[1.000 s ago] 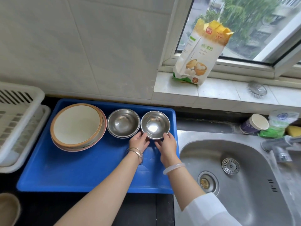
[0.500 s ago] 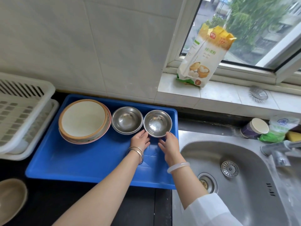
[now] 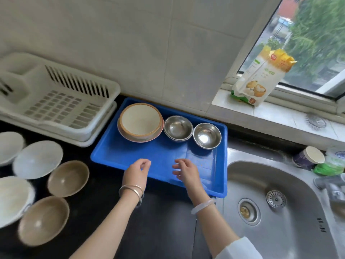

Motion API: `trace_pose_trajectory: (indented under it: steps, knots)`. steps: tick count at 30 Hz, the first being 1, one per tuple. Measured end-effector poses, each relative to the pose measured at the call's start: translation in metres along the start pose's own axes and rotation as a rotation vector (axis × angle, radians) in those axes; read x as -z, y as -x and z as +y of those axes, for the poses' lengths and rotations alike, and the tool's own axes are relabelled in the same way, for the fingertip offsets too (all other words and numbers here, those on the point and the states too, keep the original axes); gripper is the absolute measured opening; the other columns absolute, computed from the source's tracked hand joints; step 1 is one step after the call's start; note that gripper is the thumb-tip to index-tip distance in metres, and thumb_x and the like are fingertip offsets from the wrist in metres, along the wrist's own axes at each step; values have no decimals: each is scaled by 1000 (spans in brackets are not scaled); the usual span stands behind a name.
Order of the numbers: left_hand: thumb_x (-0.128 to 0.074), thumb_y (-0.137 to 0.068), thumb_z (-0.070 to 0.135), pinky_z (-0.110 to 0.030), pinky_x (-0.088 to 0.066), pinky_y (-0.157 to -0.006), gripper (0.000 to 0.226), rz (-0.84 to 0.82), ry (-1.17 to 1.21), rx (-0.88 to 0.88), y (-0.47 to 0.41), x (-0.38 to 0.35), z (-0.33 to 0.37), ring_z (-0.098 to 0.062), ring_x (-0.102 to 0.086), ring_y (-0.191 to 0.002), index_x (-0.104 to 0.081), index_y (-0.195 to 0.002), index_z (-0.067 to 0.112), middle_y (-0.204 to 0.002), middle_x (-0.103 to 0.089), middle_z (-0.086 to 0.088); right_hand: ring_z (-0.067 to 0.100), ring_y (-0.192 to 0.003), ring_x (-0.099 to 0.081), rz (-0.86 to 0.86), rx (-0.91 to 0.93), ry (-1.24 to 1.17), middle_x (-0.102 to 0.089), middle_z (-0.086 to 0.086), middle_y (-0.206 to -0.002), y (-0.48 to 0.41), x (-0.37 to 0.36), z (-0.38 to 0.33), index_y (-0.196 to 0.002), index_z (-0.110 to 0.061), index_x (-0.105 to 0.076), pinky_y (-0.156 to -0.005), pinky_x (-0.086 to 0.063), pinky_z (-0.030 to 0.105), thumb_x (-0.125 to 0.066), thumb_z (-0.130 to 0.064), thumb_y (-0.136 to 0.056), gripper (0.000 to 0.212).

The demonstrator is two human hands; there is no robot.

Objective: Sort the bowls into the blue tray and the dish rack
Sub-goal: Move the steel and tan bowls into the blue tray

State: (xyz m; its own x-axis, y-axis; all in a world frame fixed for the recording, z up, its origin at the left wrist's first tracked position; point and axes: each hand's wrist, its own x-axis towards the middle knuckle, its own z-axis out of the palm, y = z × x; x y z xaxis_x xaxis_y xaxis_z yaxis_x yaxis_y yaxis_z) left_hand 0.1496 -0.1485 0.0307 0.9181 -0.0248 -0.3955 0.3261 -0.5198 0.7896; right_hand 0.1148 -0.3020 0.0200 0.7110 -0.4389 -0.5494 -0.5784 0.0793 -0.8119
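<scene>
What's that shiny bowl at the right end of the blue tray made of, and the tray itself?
Shiny bowl: likely stainless steel, polished; its inside mirrors bright light. Blue tray: looks like moulded plastic, smooth, slightly glossy, one even colour, rounded rim.

Silver bangles (image 3: 133, 191) left wrist; pale bangle (image 3: 202, 206), white sleeve (image 3: 238, 249) right.

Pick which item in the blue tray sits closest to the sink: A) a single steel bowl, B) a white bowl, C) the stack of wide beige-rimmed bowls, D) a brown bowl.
A: the single steel bowl sits in the far right corner of the blue tray, beside the sink. The stacked steel bowls and the wide bowls lie further left.
</scene>
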Motion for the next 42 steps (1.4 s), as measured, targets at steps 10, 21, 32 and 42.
trace_pose_trajectory:
  steps: [10,21,32,42]
  knots:
    - [-59,-87,11,-43,-44,-95,29,503,-55,137,64,124,-118,-32,-56,-111,-61,-115,5,-117,-64,-16,7,-73,-62,-339,78,313,-65,-5,-92,58,-162,21,-107,-22,-60,-64,-48,21,-43,-28,-96,20]
    - [-63,-80,1,-43,-42,-98,56,661,251,419,77,159,-189,-35,-59,-111,-46,-132,12,-129,-57,-18,18,-89,-67,-355,-93,348,-61,8,-120,50,-249,10,-136,-15,-48,-82,-58,32,-53,-18,-95,41]
    - [-53,-85,-5,-31,-54,-76,49,488,571,424,66,158,-200,-33,-64,-99,-53,-129,16,-127,-57,-18,10,-76,-66,-212,80,219,-70,6,-98,69,-220,-2,-106,-11,-71,-63,-54,15,-58,-13,-92,19]
    - [-46,-94,24,-37,-52,-78,32,391,841,503,54,159,-192,-37,-59,-108,-58,-120,10,-121,-58,-16,7,-68,-65,-328,162,560,-69,-1,-89,98,-207,12,-109,-17,-68,-53,-49,12,-60,-14,-90,21]
